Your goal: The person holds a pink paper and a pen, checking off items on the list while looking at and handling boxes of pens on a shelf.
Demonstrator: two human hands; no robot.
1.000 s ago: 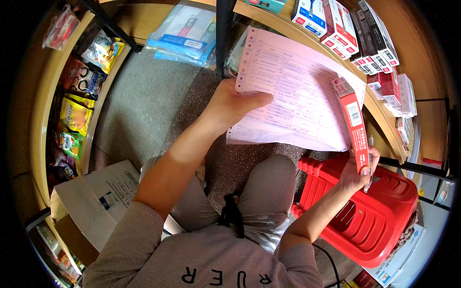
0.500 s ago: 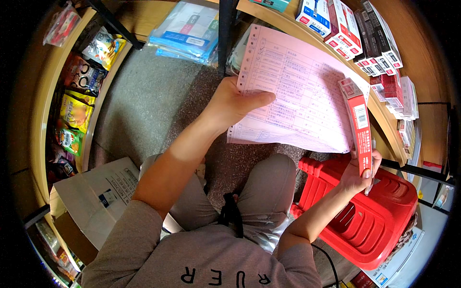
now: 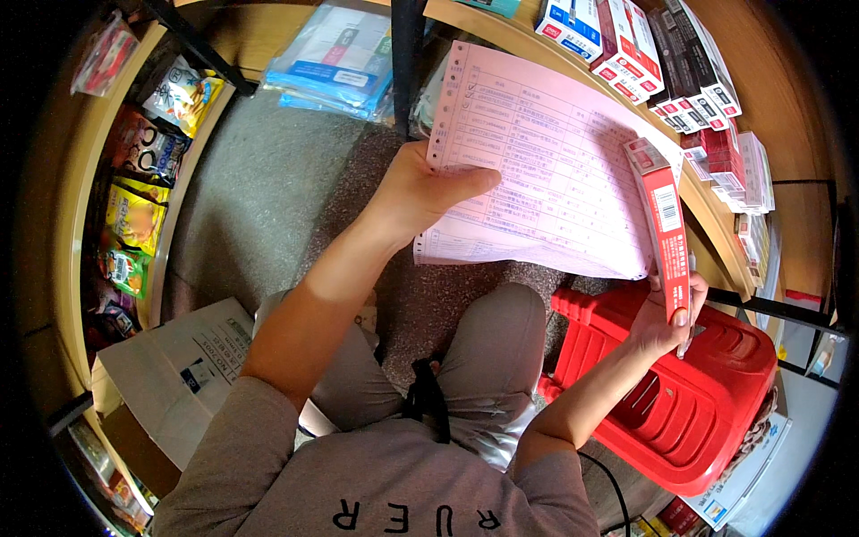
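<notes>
Left hand (image 3: 416,192): pinching a pink printed form (image 3: 555,201) at its left edge. Thumb lies flat across the face, tip pointing right over the printed rows; the other fingers are behind the paper, mostly hidden, so their spread cannot be told.

Right hand (image 3: 667,318): fingers closed round the lower end of a long, narrow red carton (image 3: 670,237). Thumb presses on the near face, below the barcode; fingers wrap behind and show at the right side. A slim, clear-looking pen (image 3: 684,347) sits in the same grip, its lower end projecting below the thumb. Contact between these fingers and the form's lower right corner: cannot tell.

Positions: form held out in front, above the knees and the speckled floor (image 3: 259,170). Carton tilted, upper end leaning left, overlapping the form's right part in this view; a shadow falls on the paper beside it.

Appearance, form: ruled table with columns, small handwritten ticks near upper left, row of punched holes down the left margin, lower edge wavy. Print too fine to read.

Appearance, carton: red side, white barcode panel, pale lettering, whitish patch at the upper end.

Surroundings: red slotted plastic container (image 3: 716,403) below the right hand; wooden shelf (image 3: 506,31) beyond the form.
</notes>
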